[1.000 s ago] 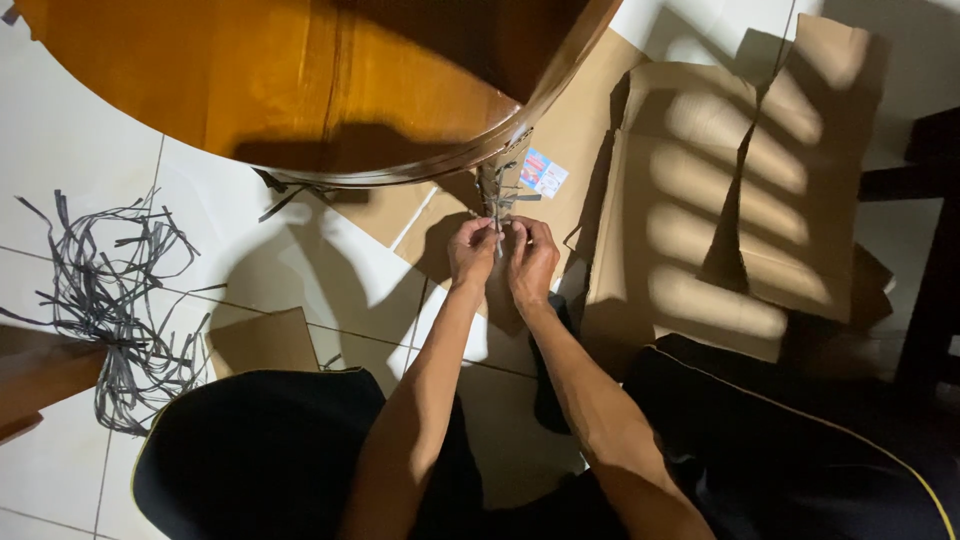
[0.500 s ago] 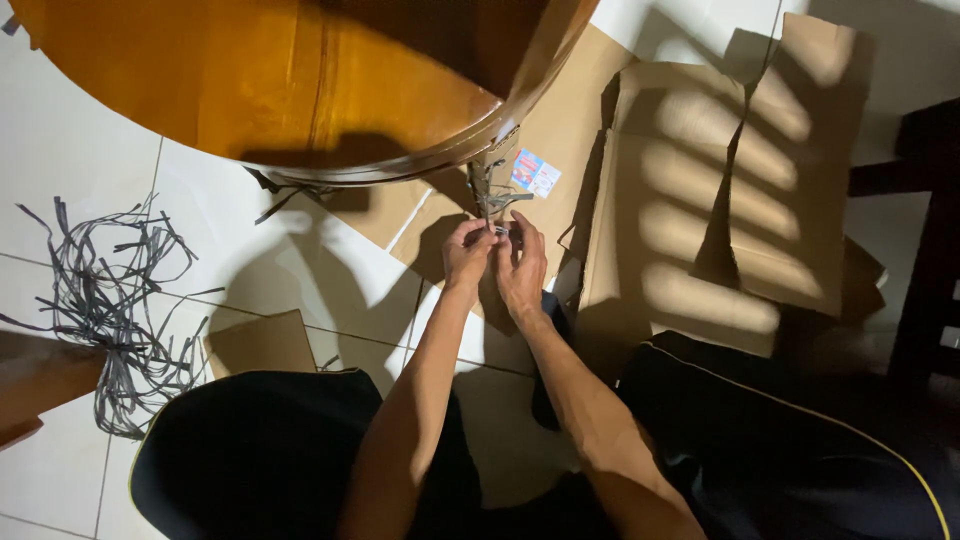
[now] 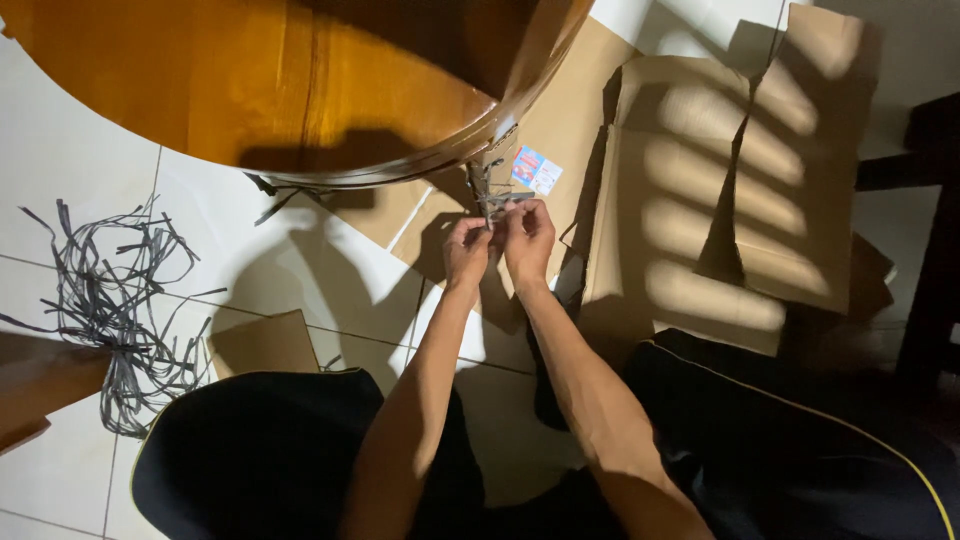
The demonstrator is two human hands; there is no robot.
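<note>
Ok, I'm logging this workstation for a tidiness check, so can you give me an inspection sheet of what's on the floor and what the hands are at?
Surface: white tiled floor, partly in shadow, partly sunlit.
Job's things: grey strapping band at the edge of the round cardboard-wrapped piece; whether it is knotted cannot be told.
Clutter: tangle of loose grey strapping strips at left; flattened cardboard sheets at right; small cardboard piece; small coloured paper label.
Grippers: left hand and right hand side by side, fingers pinching the band.
Cables: nothing seen.
Surroundings: dark furniture legs at right; the person's black clothing below.
</note>
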